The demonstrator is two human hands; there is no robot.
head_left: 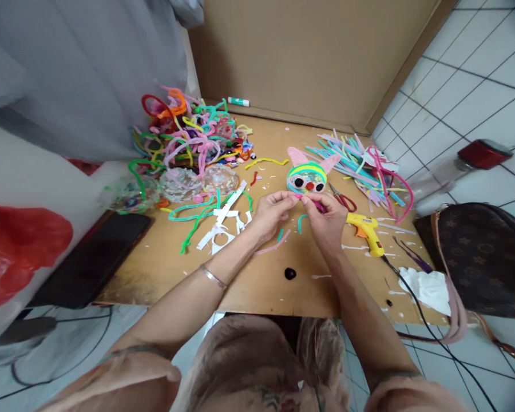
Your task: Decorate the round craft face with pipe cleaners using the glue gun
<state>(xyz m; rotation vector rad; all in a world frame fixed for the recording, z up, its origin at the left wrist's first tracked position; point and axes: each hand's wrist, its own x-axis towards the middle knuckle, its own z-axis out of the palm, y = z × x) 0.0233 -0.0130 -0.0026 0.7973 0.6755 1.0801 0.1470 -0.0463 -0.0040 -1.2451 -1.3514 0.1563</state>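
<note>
A small round animal face [307, 176] made of coiled pipe cleaners, with pink ears, black eyes and a red nose, lies on the brown board [266, 286]. Just in front of it my left hand [273, 213] and my right hand [325, 220] meet. Both pinch a short magenta pipe cleaner piece [316, 205] between their fingertips. A bangle sits on my left wrist. Pink and teal scraps lie under my hands.
A tangled heap of pipe cleaners [189, 134] lies back left, straight ones [360, 163] back right. Red scissors [343, 199], a yellow glue gun [367, 230] with cable, white paper scraps [225, 223], a phone [96, 252], a brown bag [480, 257], a glue stick [238, 102].
</note>
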